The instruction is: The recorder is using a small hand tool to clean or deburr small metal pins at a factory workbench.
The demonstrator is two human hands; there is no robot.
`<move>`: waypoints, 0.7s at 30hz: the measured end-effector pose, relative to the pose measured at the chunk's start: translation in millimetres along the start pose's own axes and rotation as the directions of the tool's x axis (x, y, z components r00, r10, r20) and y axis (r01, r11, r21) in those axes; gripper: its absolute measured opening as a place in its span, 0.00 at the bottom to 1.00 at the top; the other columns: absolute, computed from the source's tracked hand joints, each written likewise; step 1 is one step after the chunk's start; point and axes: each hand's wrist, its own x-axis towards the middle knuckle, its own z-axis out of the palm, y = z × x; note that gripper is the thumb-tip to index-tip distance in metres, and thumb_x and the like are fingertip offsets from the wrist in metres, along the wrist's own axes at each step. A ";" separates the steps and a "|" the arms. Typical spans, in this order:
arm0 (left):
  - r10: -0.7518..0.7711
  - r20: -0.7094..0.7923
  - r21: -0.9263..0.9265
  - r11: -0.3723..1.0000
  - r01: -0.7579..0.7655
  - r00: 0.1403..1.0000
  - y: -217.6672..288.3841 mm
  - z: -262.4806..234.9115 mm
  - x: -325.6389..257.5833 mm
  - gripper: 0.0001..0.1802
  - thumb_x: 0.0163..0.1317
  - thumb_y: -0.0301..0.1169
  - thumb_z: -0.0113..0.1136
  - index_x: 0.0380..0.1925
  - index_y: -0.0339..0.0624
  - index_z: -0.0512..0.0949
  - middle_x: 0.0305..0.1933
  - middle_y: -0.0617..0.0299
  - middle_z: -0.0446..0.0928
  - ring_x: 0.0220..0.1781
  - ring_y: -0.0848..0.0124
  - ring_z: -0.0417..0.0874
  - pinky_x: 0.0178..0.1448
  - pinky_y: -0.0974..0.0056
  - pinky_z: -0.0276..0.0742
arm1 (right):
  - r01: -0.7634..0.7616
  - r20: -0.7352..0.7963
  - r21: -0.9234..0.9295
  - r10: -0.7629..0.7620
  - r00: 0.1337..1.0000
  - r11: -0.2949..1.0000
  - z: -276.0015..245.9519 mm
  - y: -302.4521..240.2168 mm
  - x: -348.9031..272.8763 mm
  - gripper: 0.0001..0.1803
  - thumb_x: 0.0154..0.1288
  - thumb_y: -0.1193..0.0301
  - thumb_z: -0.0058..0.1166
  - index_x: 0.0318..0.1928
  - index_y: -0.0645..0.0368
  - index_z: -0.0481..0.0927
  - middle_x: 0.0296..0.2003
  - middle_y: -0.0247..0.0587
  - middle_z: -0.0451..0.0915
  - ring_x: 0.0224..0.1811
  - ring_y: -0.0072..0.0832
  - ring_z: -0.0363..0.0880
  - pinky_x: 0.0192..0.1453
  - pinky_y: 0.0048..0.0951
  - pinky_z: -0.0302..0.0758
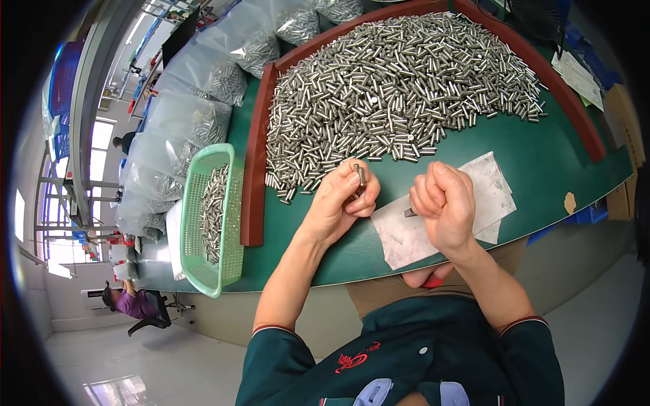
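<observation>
A large heap of small silvery metal pins (399,88) lies on the green tabletop (325,260). In front of its near edge, my left hand (338,199) is closed around a few metal pins (359,174), their ends showing between thumb and fingers. My right hand (447,206) is curled into a fist just to the right, apart from the left. A short dark grey end (409,212) pokes out below its fingers; the rest is hidden. Beneath the right hand lies a smudged white cloth or paper sheet (396,243).
Red-brown wooden rails (256,169) border the heap. A light green basket (233,254) of pins stands left of them. Clear plastic bags (152,128) of pins line the far left. Papers (579,81) lie at right. A seated person (137,304) is at the far left.
</observation>
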 end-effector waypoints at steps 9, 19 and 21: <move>-0.222 -0.172 -0.140 0.970 0.200 0.960 3.9 -3.5 -2.6 0.12 0.61 0.30 0.43 0.34 0.30 0.71 0.25 0.54 0.73 0.13 0.85 0.54 0.17 0.78 0.50 | -0.033 -0.010 0.048 0.033 0.999 0.998 -0.2 2.6 2.1 0.22 0.64 0.68 0.34 0.11 0.54 0.54 0.07 0.26 0.52 0.10 0.14 0.44 0.14 0.20 0.44; -0.217 -0.201 -0.126 0.973 0.195 0.955 2.1 -7.4 -2.2 0.16 0.63 0.34 0.42 0.37 0.28 0.70 0.30 0.52 0.76 0.13 0.85 0.54 0.18 0.80 0.50 | -0.049 -0.008 0.028 0.049 0.999 0.998 -1.3 1.1 1.7 0.22 0.63 0.67 0.34 0.11 0.54 0.54 0.08 0.27 0.52 0.11 0.14 0.44 0.15 0.19 0.44; -0.223 -0.205 -0.163 0.968 0.191 0.953 2.1 -9.0 -2.2 0.16 0.63 0.34 0.42 0.37 0.28 0.70 0.31 0.51 0.76 0.13 0.85 0.54 0.17 0.80 0.50 | -0.044 -0.007 0.031 0.045 0.999 0.999 -2.2 1.6 1.8 0.22 0.63 0.67 0.34 0.11 0.54 0.54 0.08 0.27 0.52 0.11 0.14 0.44 0.15 0.19 0.44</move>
